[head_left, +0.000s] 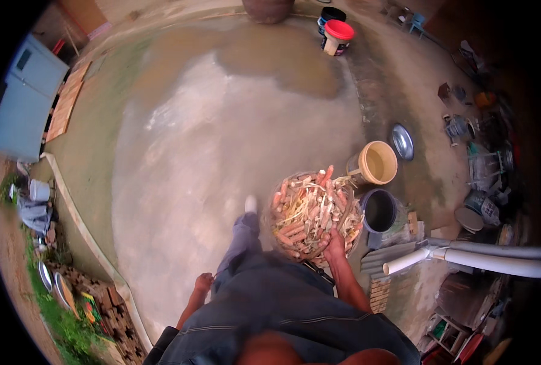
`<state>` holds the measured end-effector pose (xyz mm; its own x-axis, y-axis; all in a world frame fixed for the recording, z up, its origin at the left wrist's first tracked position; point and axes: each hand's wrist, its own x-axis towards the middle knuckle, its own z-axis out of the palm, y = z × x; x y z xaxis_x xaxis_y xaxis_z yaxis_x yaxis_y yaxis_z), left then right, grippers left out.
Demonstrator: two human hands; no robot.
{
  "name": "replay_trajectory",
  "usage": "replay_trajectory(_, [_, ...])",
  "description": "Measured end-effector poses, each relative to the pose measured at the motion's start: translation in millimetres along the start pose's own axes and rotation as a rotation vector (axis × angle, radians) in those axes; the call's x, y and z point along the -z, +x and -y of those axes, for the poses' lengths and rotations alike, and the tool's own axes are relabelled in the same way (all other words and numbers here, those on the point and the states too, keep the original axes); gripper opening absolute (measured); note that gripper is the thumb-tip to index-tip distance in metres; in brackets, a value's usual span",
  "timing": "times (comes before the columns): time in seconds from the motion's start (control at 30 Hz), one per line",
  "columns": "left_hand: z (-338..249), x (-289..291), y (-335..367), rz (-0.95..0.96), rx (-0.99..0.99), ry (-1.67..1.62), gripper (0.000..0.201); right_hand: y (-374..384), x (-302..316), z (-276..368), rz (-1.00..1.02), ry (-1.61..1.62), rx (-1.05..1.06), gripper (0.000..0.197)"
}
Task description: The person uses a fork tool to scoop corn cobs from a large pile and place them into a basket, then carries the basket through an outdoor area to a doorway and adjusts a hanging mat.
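Note:
A round basket (316, 214) heaped with reddish corncobs and pale dry husk strips is at my right side. My right hand (333, 244) is closed round the basket's handle (347, 210), which arches over the cobs at the side near me. The heap hides most of the basket's wall. My left hand (203, 282) hangs by my left thigh, away from the basket, its fingers curled with nothing visible in them. One foot (251, 204) in a pale shoe is stepped forward on the concrete, left of the basket.
Beyond the basket stand a cream bucket (377, 163), a dark bucket (378, 210) and a metal basin (402, 142). White pipes (489, 260) jut in at right. Farther off are a red-lidded bucket (338, 36) and a large brown pot (268, 9). Stacked bricks (109, 304) line the left.

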<state>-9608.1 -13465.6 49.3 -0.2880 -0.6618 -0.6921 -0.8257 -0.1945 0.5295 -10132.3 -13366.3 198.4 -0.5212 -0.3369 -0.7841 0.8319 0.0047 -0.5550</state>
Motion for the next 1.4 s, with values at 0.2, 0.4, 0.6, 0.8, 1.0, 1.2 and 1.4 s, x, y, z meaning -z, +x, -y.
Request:
replay_trajectory(0.2, [-53.5, 59.8, 130.6, 0.209, 0.058, -0.227, 0.028, 42.1, -58.8, 37.7, -0.087, 0.079, 0.088, 0.025])
replay_trajectory(0.4, [-233.0, 136.4, 268.9, 0.136, 0.287, -0.534, 0.026, 101.8, -113.8, 154.5, -0.098, 0.181, 0.225, 0.028])
replay_trajectory(0.6, [-369.3, 174.3, 363.1, 0.098, 0.217, -0.346, 0.027, 144.1, -150.5, 213.5, -0.138, 0.169, 0.250, 0.028])
replay_trajectory(0.8, [-453.8, 145.4, 411.8, 0.129, 0.218, -0.363, 0.028, 224.5, -177.0, 276.3, -0.123, 0.267, 0.215, 0.026])
replay_trajectory(1.0, [-526.5, 108.3, 422.2, 0.182, 0.336, -0.300, 0.027, 286.1, -190.9, 360.1, -0.141, 0.159, 0.132, 0.027])
replay_trajectory(1.2, [-606.7, 75.7, 454.2, 0.154, 0.245, -0.246, 0.034, 343.6, -196.0, 423.3, -0.111, 0.232, 0.093, 0.024])
replay_trajectory(1.4, [-674.5, 80.4, 534.4, 0.236, 0.278, -0.123, 0.035, 387.4, -199.1, 471.3, -0.146, 0.318, 0.144, 0.023])
